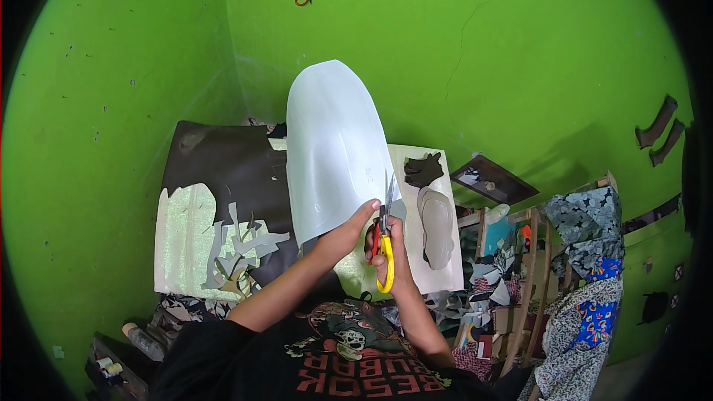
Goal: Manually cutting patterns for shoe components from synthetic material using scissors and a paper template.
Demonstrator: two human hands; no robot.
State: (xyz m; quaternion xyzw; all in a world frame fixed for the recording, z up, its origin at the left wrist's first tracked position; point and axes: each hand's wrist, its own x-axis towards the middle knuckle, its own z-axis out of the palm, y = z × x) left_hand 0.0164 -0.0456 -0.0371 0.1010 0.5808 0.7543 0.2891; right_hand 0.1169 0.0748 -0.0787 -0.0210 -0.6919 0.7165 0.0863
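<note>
A large, curled sheet of glossy white material (334, 141), rounded at its top, stands up in front of me. My left hand (350, 232) grips its lower right edge, thumb on top. My right hand (398, 252) is closed round a pair of scissors (385, 267) with a yellow and a red handle loop. Their metal blades point upward at the right edge of the sheet, close to my left thumb. Whether the blades are in the material, I cannot tell. The sheet hides part of the worktop behind it.
Grey sole-shaped pieces (437, 230) and a dark cut piece (423, 169) lie on a pale board (440, 276) at right. A dark brown sheet (223, 167) and pale offcuts (238, 249) lie at left. A wooden rack (520, 289) with scraps and patterned fabric (587, 230) stands right.
</note>
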